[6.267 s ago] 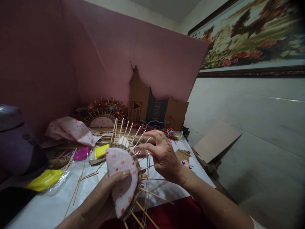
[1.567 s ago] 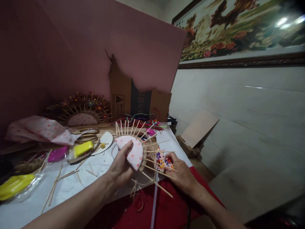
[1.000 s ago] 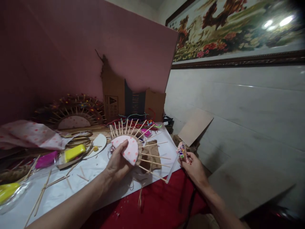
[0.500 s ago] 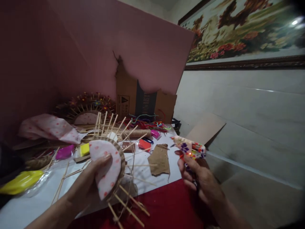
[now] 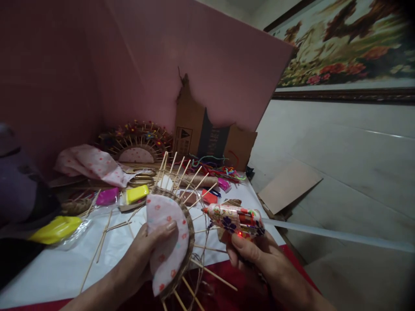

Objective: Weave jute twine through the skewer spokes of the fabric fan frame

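Observation:
My left hand (image 5: 142, 255) grips a half-round piece (image 5: 170, 242) covered in pink fabric with small red prints, thumb on its face. Brown twine is wound along its curved edge, and thin wooden sticks (image 5: 194, 177) fan out from it, with loose twine strung among them. My right hand (image 5: 256, 259) is wrapped around a flower-patterned hot glue gun (image 5: 231, 218). A red light glows on the gun, and a long translucent glue stick (image 5: 324, 233) extends from its back. The nozzle points left, close to the sticks; whether it touches one I cannot tell.
Behind are a finished-looking fan piece (image 5: 136, 154), crumpled pink fabric (image 5: 90, 164), torn cardboard (image 5: 191, 129) and coloured pipe cleaners (image 5: 227, 172). Yellow (image 5: 136, 194) and purple packets (image 5: 107, 196) lie left on the white sheet (image 5: 123, 246). A purple object (image 5: 26, 177) stands far left.
The glue gun has moved left, toward the sticks, and now covers much of the brown cardboard scrap. The half-round piece has shifted right and lower in view. The view has turned slightly left.

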`<state>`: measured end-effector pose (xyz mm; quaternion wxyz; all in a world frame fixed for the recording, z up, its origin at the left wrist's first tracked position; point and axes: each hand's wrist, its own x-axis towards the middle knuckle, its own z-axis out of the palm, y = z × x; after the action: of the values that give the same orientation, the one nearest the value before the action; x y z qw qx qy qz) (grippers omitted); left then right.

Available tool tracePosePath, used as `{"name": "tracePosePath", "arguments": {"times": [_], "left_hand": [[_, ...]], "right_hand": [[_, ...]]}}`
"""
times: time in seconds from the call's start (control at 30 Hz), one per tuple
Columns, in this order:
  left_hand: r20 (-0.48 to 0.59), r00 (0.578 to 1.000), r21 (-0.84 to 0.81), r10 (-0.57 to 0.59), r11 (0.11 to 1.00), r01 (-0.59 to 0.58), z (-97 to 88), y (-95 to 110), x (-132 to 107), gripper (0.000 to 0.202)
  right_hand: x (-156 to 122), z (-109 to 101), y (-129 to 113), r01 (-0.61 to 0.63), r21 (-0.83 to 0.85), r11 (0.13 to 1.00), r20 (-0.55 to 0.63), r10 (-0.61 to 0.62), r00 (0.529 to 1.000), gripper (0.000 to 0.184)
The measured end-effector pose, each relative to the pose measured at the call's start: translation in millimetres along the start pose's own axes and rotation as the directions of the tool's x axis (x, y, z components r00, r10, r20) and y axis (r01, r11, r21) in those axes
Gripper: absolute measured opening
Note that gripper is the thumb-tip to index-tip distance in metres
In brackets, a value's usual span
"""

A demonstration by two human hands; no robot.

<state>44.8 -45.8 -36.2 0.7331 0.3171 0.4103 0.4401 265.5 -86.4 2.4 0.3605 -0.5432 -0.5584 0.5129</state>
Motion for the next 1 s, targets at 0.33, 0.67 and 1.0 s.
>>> {"name": "tracePosePath", "arguments": {"times": [0.33, 0.67, 1.0], "left_hand": [[0.022, 1.0, 0.0, -0.006, 1.0, 0.006, 3.9, 2, -4, 0.018], [0.049, 0.999, 0.019, -0.013, 1.0, 0.012, 3.1, 2, -2, 0.018], [0.013, 1.0, 0.073, -0.014, 0.997, 0.013, 8.2, 3, -7, 0.019]], "right_hand": [[8, -5, -3, -0.036, 0.079, 0.996, 0.006, 0.035, 0.999, 0.05], [10, -7, -6, -0.044, 0.142, 0.989, 0.03, 0.04, 0.999, 0.051], [14, -10, 0, -0.123, 0.115, 0.986, -0.02, 0.126, 0.992, 0.041]]}}
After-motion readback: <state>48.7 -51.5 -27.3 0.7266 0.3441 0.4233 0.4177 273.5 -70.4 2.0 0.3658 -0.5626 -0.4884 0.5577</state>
